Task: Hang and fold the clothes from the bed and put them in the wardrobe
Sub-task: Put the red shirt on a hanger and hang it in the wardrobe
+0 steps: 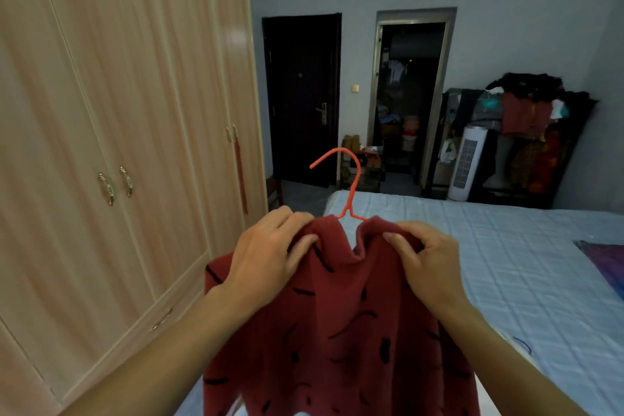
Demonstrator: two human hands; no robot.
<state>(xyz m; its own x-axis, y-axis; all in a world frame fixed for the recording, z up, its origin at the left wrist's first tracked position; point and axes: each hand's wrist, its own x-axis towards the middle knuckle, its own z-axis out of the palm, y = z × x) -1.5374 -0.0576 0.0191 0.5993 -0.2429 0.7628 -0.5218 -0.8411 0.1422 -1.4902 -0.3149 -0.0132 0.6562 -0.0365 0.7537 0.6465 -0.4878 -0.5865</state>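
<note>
Both hands, left (266, 253) and right (427, 258), pinch the red sweater (337, 331) at its shoulders, held over the bed (472, 246) edge on an orange hanger (349, 186). Loosening either grip could let a shoulder slide off; the wardrobe (118, 111) doors look closed.

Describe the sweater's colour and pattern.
The sweater is dark red with short black dashes and curved strokes, seen in the head view.

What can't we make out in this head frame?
- Hanger shoulders: inside the red sweater; only hook and neck show.
- Sweater hem: cut off by the bottom edge.
- Wardrobe interior: doors closed.
- Left hand and right hand grip: fingertips buried in fabric.
- Purple item on the bed: cut by the right edge.
</note>
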